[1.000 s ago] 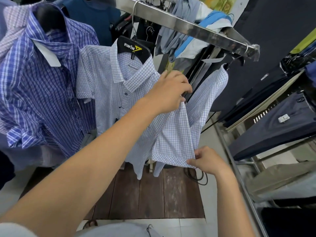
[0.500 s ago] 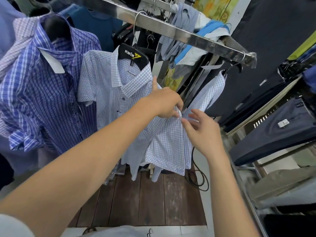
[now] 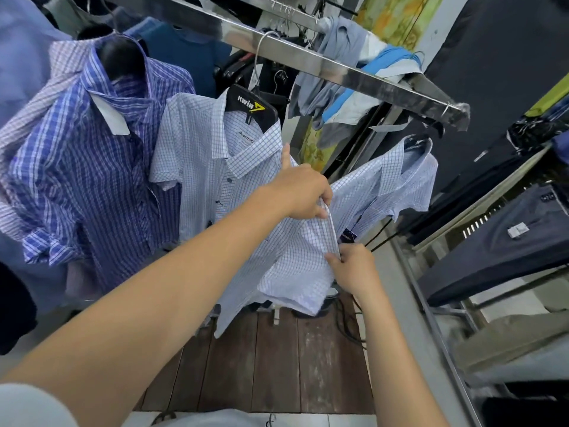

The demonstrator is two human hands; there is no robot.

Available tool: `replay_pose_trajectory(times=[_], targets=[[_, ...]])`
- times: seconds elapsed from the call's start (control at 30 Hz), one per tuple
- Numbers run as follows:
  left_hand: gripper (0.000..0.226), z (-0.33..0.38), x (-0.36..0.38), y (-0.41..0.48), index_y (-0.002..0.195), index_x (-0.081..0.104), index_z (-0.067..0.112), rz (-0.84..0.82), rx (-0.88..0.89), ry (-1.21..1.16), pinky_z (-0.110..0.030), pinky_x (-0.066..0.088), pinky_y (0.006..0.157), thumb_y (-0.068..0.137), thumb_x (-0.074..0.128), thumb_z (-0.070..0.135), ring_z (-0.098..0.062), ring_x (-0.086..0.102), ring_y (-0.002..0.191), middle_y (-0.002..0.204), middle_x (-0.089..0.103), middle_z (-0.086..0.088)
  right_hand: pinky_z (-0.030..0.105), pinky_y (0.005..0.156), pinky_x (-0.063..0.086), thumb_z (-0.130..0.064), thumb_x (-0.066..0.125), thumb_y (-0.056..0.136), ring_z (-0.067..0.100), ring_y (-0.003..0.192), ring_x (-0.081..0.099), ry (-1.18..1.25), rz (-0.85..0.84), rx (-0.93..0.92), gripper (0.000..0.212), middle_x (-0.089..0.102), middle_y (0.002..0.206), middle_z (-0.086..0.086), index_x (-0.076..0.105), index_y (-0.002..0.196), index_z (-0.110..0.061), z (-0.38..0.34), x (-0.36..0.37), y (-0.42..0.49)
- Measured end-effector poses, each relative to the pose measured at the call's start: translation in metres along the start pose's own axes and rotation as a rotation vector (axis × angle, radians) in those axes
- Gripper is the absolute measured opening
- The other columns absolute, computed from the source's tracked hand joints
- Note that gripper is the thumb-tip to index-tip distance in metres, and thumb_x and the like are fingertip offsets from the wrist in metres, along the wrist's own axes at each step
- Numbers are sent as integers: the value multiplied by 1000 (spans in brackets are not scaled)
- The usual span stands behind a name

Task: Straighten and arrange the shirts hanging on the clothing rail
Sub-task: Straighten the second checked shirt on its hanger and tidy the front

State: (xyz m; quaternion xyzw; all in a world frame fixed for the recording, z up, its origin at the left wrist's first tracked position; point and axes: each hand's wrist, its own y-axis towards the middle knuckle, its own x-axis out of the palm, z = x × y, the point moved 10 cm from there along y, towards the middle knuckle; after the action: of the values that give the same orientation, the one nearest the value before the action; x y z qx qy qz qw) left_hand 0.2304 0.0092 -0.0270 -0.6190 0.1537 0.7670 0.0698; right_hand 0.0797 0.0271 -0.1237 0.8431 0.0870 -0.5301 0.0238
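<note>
pinching the sleeve edge of the white fine-checked cotton shirt (image 3: 209, 167), the left hand (image 3: 303, 192) grips it high and the right hand (image 3: 354, 268) just below, both arms stretched forward. the shirt hangs above the grip from the shiny steel rail (image 3: 354, 75). its sleeve seems half smoothed; the blue plaid shirt (image 3: 92, 186) left of the grip looks rumpled and not yet straightened.

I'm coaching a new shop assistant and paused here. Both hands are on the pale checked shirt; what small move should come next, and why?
Probably slide the right hand down along the edge while the left hand holds the top, drawing it taut. Both hands pinch the same edge of the pale checked shirt, and the cloth below them hangs bunched and folded.
</note>
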Motion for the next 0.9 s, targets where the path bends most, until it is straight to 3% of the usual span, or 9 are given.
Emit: replay_pose_trajectory(times=[0.23,0.3,0.4,0.57,0.73,0.83,0.9], targets=[[24,-6,6,3,99,72,37,12,-22,-5,-73,-14,111,85,68,55,-17,49,127,100,67,18,19,38,27,-17,73,86,9,43,36,16,-64,140,47,39,47,-3,46,48,-16,57,30,-8],[24,-7,7,4,100,72,36,23,-27,-6,-73,-14,111,86,68,55,-19,48,131,105,68,16,19,43,30,-18,74,86,13,55,52,28,-82,195,25,58,58,2,68,63,-9,75,38,-10],[25,-9,8,4,104,73,35,46,-30,-15,-74,-15,111,88,67,53,-25,40,141,106,69,15,26,60,44,-21,75,87,18,80,69,68,-64,214,8,74,79,3,80,91,-16,86,40,-12],[17,-12,7,7,100,74,33,81,-31,-18,-73,-12,112,92,66,46,-21,49,128,95,66,16,22,82,45,-27,74,89,17,106,68,121,-24,251,34,75,112,1,72,121,-14,82,32,-9],[16,-18,9,8,102,71,33,106,-33,17,-71,-10,114,93,64,44,-25,48,132,109,62,11,31,102,48,-30,65,93,15,118,63,96,39,183,40,70,126,-4,67,130,-18,63,7,1],[17,-21,9,9,106,70,34,133,-16,38,-69,-8,116,95,61,44,-22,47,128,114,60,9,31,103,46,-31,63,94,18,115,65,83,102,100,40,66,133,-4,65,132,-19,42,-16,9],[17,-23,9,9,107,70,35,165,-8,37,-67,-8,118,95,61,43,-21,45,126,114,60,9,31,96,48,-31,63,95,18,101,70,49,148,54,40,67,130,-3,64,133,-21,24,-33,17]])
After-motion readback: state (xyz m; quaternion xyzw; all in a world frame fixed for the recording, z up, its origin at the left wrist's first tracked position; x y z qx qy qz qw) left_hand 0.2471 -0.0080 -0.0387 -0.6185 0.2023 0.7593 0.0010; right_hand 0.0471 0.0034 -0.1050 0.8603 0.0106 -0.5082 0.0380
